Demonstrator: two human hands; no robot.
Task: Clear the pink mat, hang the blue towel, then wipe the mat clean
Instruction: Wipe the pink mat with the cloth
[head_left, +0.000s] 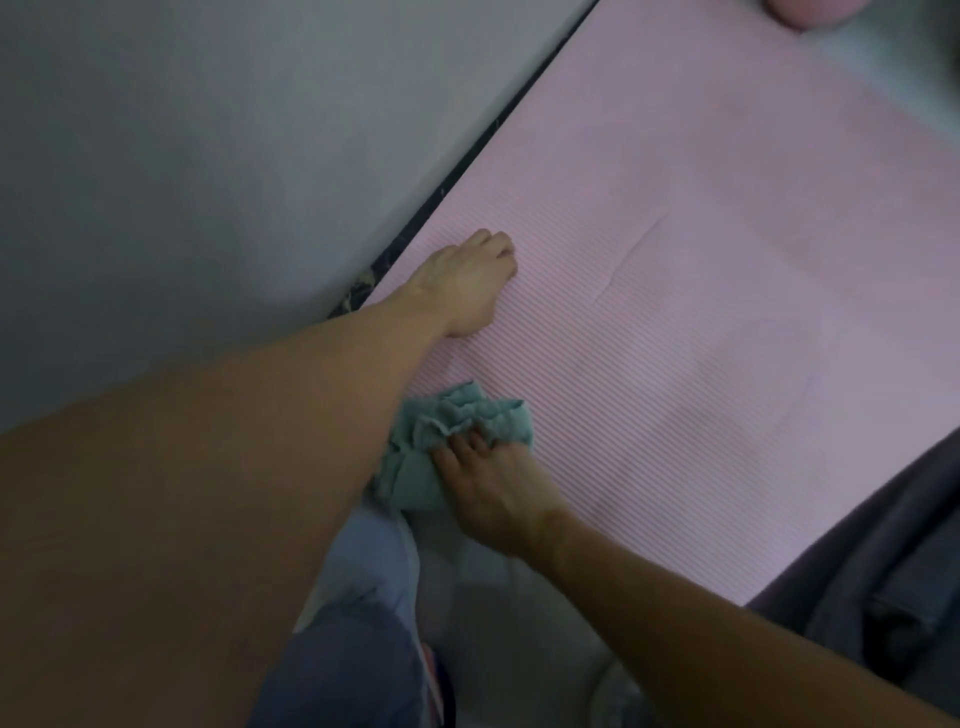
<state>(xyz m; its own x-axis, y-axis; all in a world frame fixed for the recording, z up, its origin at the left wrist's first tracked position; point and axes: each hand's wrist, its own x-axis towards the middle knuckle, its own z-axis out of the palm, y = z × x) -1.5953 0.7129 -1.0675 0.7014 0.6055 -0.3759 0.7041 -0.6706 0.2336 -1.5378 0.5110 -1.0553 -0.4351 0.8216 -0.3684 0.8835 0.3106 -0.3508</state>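
Nearest, the left arm (208, 467) leads to the left hand (470, 283) braced on the mat (701, 260) by its left edge, finger curl untellable, while the right hand (493, 483) grips the cloth (441, 415), soft, light and bunched, at the mat's near end, where a hold on its crumpled middle should suit wiping.

The left hand (470, 283) and the right hand (493, 483) are bare, and so are both forearms. The person wears blue-grey trousers (358, 597), loose and creased at the knee.
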